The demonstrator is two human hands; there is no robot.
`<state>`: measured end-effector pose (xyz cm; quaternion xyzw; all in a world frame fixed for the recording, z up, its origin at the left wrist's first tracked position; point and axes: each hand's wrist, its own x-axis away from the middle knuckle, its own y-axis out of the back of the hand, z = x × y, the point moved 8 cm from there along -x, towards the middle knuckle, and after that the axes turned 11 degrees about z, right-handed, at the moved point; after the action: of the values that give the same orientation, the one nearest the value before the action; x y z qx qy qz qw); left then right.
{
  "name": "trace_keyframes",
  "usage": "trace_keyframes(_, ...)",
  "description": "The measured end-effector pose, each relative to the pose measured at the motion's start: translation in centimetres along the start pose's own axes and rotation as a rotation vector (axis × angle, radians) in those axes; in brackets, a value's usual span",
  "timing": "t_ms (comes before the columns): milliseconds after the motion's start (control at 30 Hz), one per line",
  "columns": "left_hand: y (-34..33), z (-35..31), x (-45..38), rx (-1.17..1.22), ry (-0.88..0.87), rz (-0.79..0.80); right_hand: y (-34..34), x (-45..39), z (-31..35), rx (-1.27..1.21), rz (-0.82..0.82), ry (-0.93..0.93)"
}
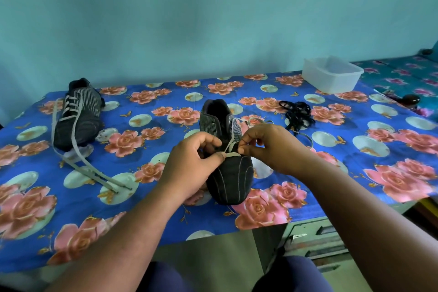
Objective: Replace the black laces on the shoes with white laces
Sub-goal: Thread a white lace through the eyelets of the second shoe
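A black shoe (231,178) stands in the middle of the table, toe toward me. A white lace (233,142) crosses its lowest eyelets and trails off to the right behind my right hand. My left hand (189,166) pinches the lace at the shoe's left side. My right hand (267,147) pinches the lace at the right side. A second black shoe (79,116) lies at the far left, laced in white with its long ends (80,163) trailing over the cloth. The removed black laces (297,112) lie in a heap right of the middle shoe.
A blue cloth with pink roses (142,197) covers the table. A clear plastic box (331,74) stands at the back right corner. A drawer unit (315,242) stands below the table's front edge at the right. A second floral surface (407,76) lies beyond.
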<state>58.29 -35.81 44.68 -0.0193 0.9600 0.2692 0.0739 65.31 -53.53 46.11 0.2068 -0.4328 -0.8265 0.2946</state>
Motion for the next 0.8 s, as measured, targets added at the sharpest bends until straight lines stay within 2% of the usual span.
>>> trace_keyframes(100,-0.5,1.2,0.0,0.187,0.107,0.023,-0.3,0.7,-1.1,-0.063,-0.069,-0.104)
trace_keyframes(167,-0.7,1.3,-0.3,0.215,0.142,0.058,-0.6,1.0,-1.8,-0.159,-0.104,-0.191)
trace_keyframes(267,-0.5,0.0,-1.2,-0.071,0.11,0.122,-1.3,0.9,-2.3,-0.279,-0.137,-0.346)
trace_keyframes(433,-0.9,-2.8,-2.1,-0.624,0.115,0.099,-1.6,0.3,-1.9,-0.267,-0.156,-0.483)
trace_keyframes(533,-1.3,-3.8,-2.4,-0.766,0.096,0.047,-1.8,0.6,-1.9,-0.486,-0.213,-0.496)
trace_keyframes(633,-1.8,-3.4,-3.0,-0.697,0.129,0.08,-1.8,0.9,-1.5,-0.794,-0.305,-0.517)
trace_keyframes(733,-1.8,-1.8,-3.4,-0.282,0.199,0.164,-1.7,0.6,-0.6,-1.115,-0.352,-0.442)
trace_keyframes(800,-1.6,-1.7,-3.1,-0.002,0.199,0.185,-1.0,0.6,0.0,-1.213,-0.376,-0.394)
